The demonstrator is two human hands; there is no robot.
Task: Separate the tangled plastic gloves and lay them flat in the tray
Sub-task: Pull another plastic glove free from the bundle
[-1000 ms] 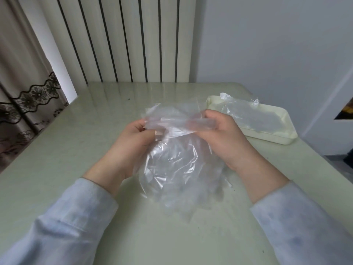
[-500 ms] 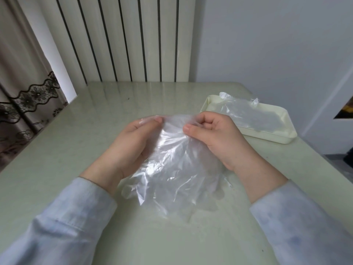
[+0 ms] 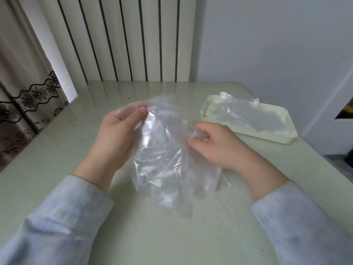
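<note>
A bunch of clear plastic gloves [image 3: 162, 155] hangs between my hands above the middle of the table, its lower end reaching the tabletop. My left hand [image 3: 118, 134] pinches the upper left edge of the film between thumb and fingers. My right hand [image 3: 212, 142] has its fingers curled on a crumpled fold at the right side, lower than the left. A cream tray [image 3: 282, 138] sits at the back right with a clear glove [image 3: 240, 115] lying spread in it.
The pale green table [image 3: 57, 150] runs to a white radiator with dark slats at the back. A patterned curtain hangs at the left. The table's right edge lies just past the tray.
My hands have moved apart: the left stayed high with the top edge, the right dropped lower and to the right, spreading the plastic between them.
</note>
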